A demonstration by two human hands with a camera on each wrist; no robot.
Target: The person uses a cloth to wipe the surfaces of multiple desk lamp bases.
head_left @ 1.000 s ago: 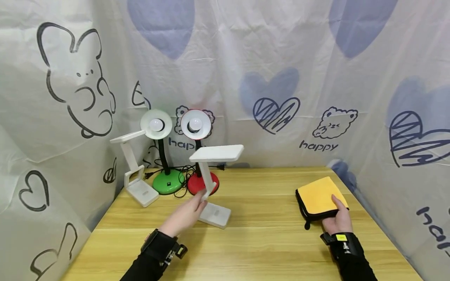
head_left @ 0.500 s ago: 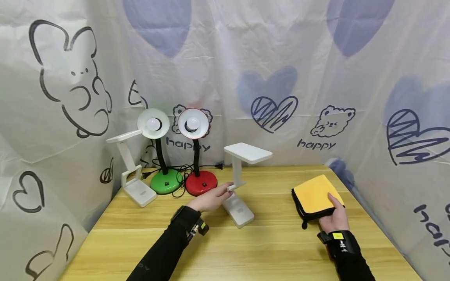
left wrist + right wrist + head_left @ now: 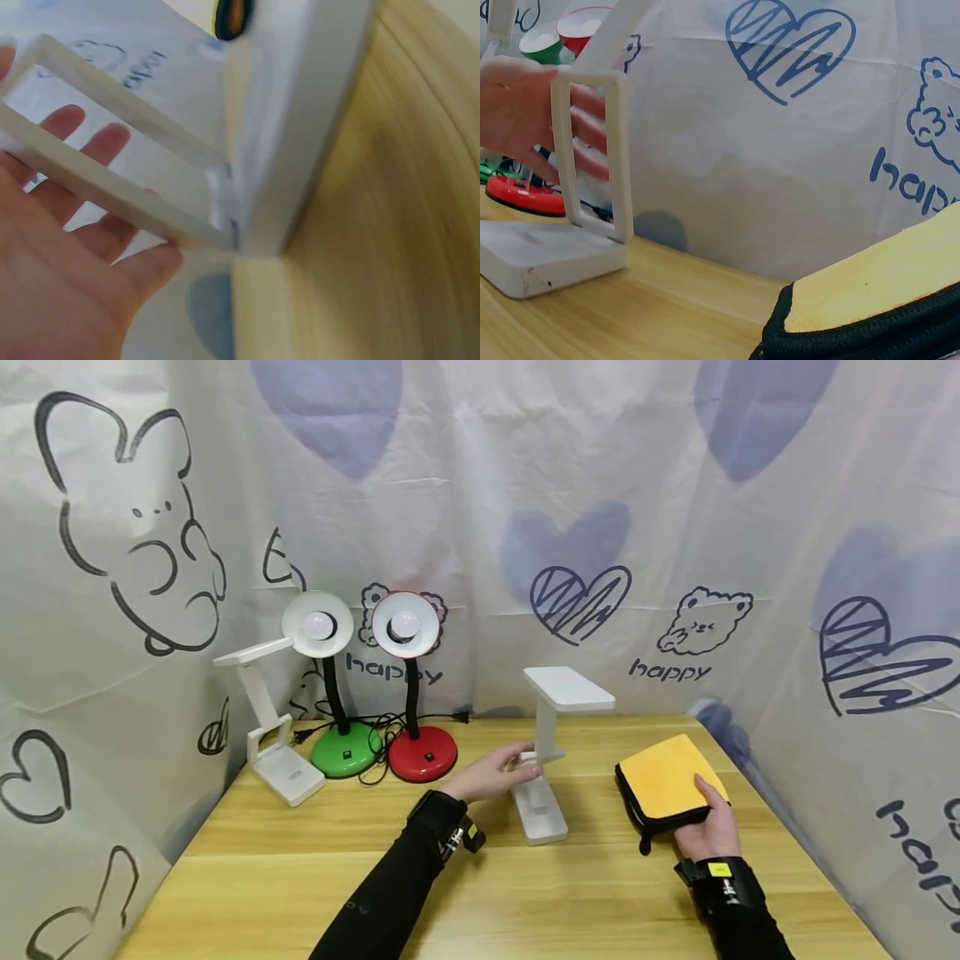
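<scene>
In the head view my left hand point(image 3: 495, 772) grips the hinged bracket of a white folding desk lamp point(image 3: 543, 810), which stands on the table with its flat head level. Fingers point(image 3: 109, 142) show through the bracket's rectangular opening in the left wrist view. The right wrist view has the same bracket point(image 3: 619, 157) upright from the lamp's base. At the right, my right hand point(image 3: 712, 831) holds a folded yellow cloth point(image 3: 671, 777) with black edging, thumb on top and the other fingers hidden beneath.
Left of my left hand stand a red-based lamp point(image 3: 423, 753), a green-based lamp point(image 3: 345, 752) and another white folding lamp point(image 3: 288, 772). Black cords point(image 3: 386, 727) tangle behind them. A printed curtain point(image 3: 480, 527) surrounds the wooden table point(image 3: 600, 893).
The white folding lamp has moved right with my left hand, away from the red lamp, and its base has turned. My right hand keeps hold of the cloth, nearly still.
</scene>
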